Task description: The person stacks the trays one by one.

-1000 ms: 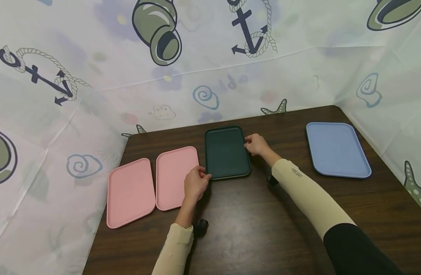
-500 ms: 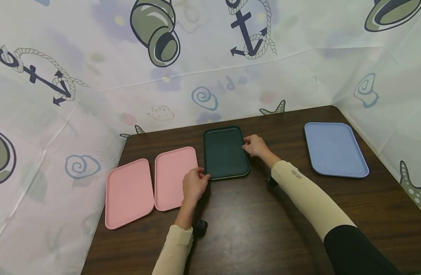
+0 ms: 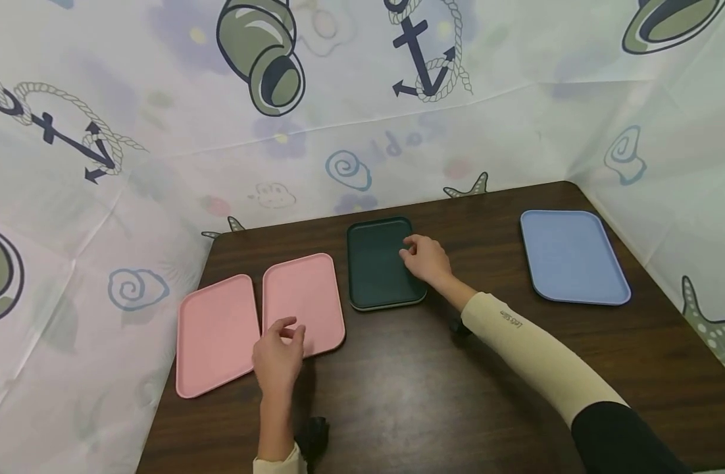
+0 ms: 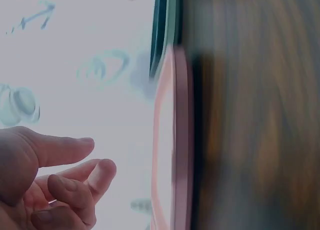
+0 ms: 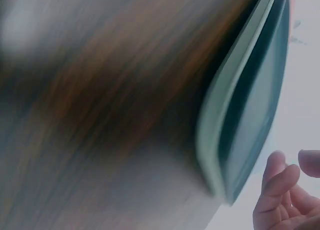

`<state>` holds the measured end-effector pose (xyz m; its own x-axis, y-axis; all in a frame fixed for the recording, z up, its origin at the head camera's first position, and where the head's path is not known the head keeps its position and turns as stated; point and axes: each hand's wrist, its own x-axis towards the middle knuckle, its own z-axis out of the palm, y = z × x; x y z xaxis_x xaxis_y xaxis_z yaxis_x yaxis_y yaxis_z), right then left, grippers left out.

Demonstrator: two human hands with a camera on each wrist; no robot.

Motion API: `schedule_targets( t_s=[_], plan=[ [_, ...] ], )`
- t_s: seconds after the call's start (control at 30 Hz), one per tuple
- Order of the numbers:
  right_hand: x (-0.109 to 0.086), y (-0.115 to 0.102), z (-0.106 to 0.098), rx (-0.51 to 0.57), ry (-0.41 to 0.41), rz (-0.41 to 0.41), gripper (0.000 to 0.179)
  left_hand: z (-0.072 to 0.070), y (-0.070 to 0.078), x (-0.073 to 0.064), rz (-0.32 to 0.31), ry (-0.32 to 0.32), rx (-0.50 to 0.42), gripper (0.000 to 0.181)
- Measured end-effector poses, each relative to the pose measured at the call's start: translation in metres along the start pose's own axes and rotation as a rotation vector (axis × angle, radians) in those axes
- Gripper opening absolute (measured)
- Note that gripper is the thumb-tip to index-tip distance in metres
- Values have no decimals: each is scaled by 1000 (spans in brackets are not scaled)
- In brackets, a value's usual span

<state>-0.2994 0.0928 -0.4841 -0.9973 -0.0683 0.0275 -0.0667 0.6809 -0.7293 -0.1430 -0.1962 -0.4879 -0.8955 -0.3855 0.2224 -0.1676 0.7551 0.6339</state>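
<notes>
A dark green tray [image 3: 374, 270] lies at the back middle of the wooden table. Under it shows the rim of a lighter green tray [image 5: 209, 130] in the right wrist view. My right hand [image 3: 429, 260] hovers over the dark tray's right edge, thumb and fingertips apart with nothing between them. Farther left, my left hand [image 3: 276, 359] is above the near edge of a pink tray [image 3: 315, 293], its fingers loosely bent and holding nothing. The left wrist view shows this left hand [image 4: 55, 180] away from the pink rim.
A second pink tray [image 3: 214, 339] lies left of the first, close beside it. At the right side of the table [image 3: 433, 395] is a blue tray [image 3: 575, 257]. A printed cloth [image 3: 339, 79] hangs behind and along the sides.
My left hand has left the green tray's corner and moved left and nearer over the pink tray. My right hand has lifted off the tray's right edge and shifted slightly left.
</notes>
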Motion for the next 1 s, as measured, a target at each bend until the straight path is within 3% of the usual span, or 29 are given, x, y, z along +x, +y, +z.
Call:
schedule_targets(
  t_s=[0.13,0.23,0.4,0.6,1.0],
  plan=[
    [-14,-20,12,9,-58,-80,32,-22,-28,-11,-106,33,62,23],
    [-27,-34,25,45,-164,-132,31,-31,-48,-21,-193,38,112,21],
    [-52,-55,50,85,-339,-193,27,-36,-67,-27,-284,-20,158,23],
    [-75,-69,76,70,-480,-169,32,-36,-68,-19,-302,-99,180,35],
    [-80,-72,98,-15,-439,-109,36,-25,-66,-13,-246,-51,158,29]
  ],
)
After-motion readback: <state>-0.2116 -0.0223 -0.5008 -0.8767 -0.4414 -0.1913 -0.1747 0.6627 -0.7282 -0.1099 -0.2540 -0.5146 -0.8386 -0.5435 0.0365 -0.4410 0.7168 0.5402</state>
